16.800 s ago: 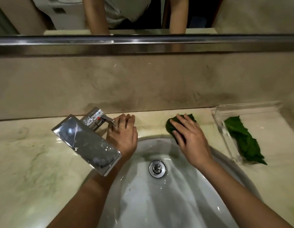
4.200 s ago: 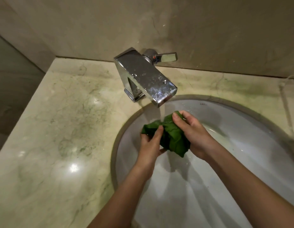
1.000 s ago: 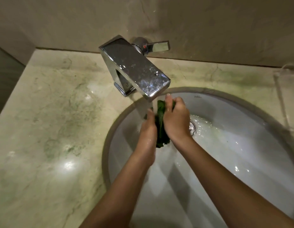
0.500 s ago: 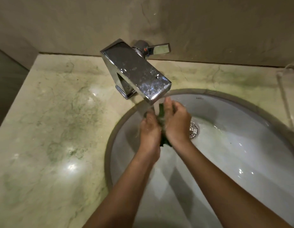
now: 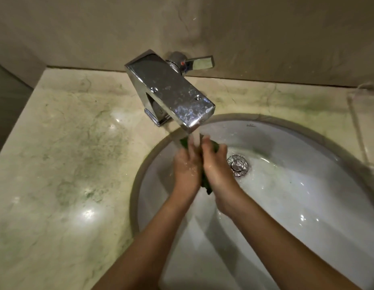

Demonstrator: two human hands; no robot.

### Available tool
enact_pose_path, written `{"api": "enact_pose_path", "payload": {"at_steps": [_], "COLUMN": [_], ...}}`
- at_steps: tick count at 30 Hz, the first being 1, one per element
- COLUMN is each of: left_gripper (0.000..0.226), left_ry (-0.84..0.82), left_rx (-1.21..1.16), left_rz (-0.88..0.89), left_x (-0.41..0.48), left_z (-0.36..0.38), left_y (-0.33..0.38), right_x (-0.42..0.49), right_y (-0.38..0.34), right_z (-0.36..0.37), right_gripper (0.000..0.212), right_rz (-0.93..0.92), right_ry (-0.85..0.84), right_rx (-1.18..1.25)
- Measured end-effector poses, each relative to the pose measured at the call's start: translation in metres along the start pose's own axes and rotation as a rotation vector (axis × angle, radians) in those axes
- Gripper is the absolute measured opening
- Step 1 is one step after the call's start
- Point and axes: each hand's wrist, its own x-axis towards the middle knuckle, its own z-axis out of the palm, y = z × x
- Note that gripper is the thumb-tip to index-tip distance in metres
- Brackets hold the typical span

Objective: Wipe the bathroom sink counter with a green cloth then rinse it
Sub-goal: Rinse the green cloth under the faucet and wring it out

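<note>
The cloth [image 5: 207, 186] is gripped between left hand [image 5: 187, 164] and right hand [image 5: 216, 167] under the tap [image 5: 171, 91], at the sink's [image 5: 307, 185] ten o'clock.

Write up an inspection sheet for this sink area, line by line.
Surface: marble counter, glossy, with greenish mottling and light glints.
Job's things: green cloth bunched between both hands under the water stream from the faucet.
Clutter: clear tray at the counter's right edge; contents out of view.
Grippers: left hand and right hand both hold the cloth over the sink basin.
Cables: nothing seen.
Surroundings: beige wall; faucet handle points right; drain is wet.
</note>
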Motion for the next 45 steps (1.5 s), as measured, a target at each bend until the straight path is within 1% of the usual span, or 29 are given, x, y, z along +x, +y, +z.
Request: {"api": "enact_pose_path", "payload": {"at_steps": [1,2,4,6,8,10,11,12,13,14,15,16,18,19,20,21,23,25,28,29,30,32,34,36,38,39,41,42,45], "left_gripper": [0.03,0.03,0.034,0.037,0.04,0.041,0.042,0.042,0.043,0.043,0.042,0.04,0.034,0.033,0.034,0.035,0.035,0.04,0.037,0.036,0.037,0.037,0.036,0.037,0.035,0.033,0.032,0.031,0.035], "left_ry": [-0.043,-0.069,-0.034,0.098,0.22,0.167,0.107,0.063,0.029,0.027,0.036,0.063,0.127,0.126,0.114,0.089,0.055,0.092,0.156,0.159,0.135,0.07,0.073,0.126,0.141,0.125,0.054,0.042,0.041], "left_rx": [-0.022,-0.042,-0.106,-0.161,-0.248,-0.427,-0.528,-0.572,-0.554,-0.519,-0.494,-0.461,-0.48,-0.522,-0.559,-0.576,-0.538,-0.479,-0.535,-0.558,-0.564,-0.565,-0.557,-0.571,-0.617,-0.619,-0.612,-0.599,-0.49], "left_rz": [-0.021,-0.088,-0.207,-0.19,-0.226,-0.307,-0.373,-0.442,-0.483,-0.495,-0.487,-0.448,-0.341,-0.328,-0.357,-0.4,-0.482,-0.476,-0.468,-0.481,-0.506,-0.53,-0.54,-0.51,-0.469,-0.472,-0.531,-0.548,-0.441], "left_x": [-0.009,-0.015,-0.019,-0.01,0.004,0.01,0.005,-0.002,-0.01,-0.015,-0.017,-0.014,-0.001,0.003,0.002,-0.003,-0.017,-0.014,0.006,0.006,0.002,-0.012,-0.015,0.001,0.011,0.008,-0.008,-0.014,-0.015], "left_z": [0.003,0.005,0.005,0.002,-0.004,-0.009,-0.008,-0.004,0.002,0.009,0.012,0.011,0.0,-0.005,-0.006,-0.003,0.011,0.014,-0.006,-0.009,-0.007,0.008,0.018,0.007,-0.005,-0.005,0.005,0.012,0.009], "left_y": [0.002,0.005,0.01,0.009,0.01,0.004,0.004,0.003,0.004,0.004,0.006,0.006,0.009,0.011,0.009,0.007,0.003,0.002,0.002,0.001,0.001,0.001,0.005,0.005,0.003,0.003,0.002,0.001,-0.008], "right_x": [0.007,0.014,0.021,0.02,0.005,-0.013,-0.015,-0.01,0.003,0.013,0.02,0.019,0.0,-0.012,-0.017,-0.012,0.017,0.025,-0.012,-0.022,-0.02,0.01,0.028,0.011,-0.014,-0.016,0.01,0.024,0.036], "right_y": [0.0,-0.001,-0.004,-0.003,0.002,0.01,0.011,0.008,0.005,-0.003,-0.008,-0.009,0.0,0.007,0.011,0.008,0.0,-0.003,0.01,0.014,0.011,0.001,-0.007,-0.006,0.004,0.005,0.0,-0.006,-0.011], "right_z": [-0.003,-0.007,-0.01,-0.012,-0.012,-0.007,-0.006,-0.005,-0.004,-0.004,-0.003,0.0,0.005,0.005,0.004,0.001,-0.005,-0.006,-0.001,-0.001,-0.003,-0.006,-0.008,-0.003,0.0,-0.002,-0.007,-0.009,-0.014], "right_gripper": [0.045,0.049,0.048,0.043,0.034,0.029,0.029,0.029,0.028,0.029,0.03,0.03,0.031,0.036,0.039,0.036,0.03,0.029,0.036,0.04,0.038,0.027,0.032,0.032,0.033,0.031,0.03,0.035,0.048], "right_rz": [0.105,0.145,0.091,-0.062,-0.281,-0.488,-0.563,-0.597,-0.566,-0.498,-0.437,-0.431,-0.569,-0.636,-0.67,-0.65,-0.461,-0.424,-0.614,-0.643,-0.631,-0.51,-0.406,-0.507,-0.616,-0.625,-0.505,-0.399,-0.124], "right_ry": [0.004,0.04,0.158,0.207,0.092,-0.07,-0.06,0.006,0.114,0.208,0.265,0.267,0.143,0.052,0.012,0.031,0.159,0.221,0.015,-0.039,-0.042,0.125,0.233,0.158,0.005,-0.005,0.099,0.107,-0.066], "right_rx": [0.113,0.16,0.124,0.06,-0.058,-0.261,-0.382,-0.478,-0.516,-0.473,-0.42,-0.392,-0.461,-0.509,-0.553,-0.582,-0.556,-0.51,-0.557,-0.587,-0.613,-0.625,-0.541,-0.522,-0.625,-0.645,-0.64,-0.588,-0.176]}}
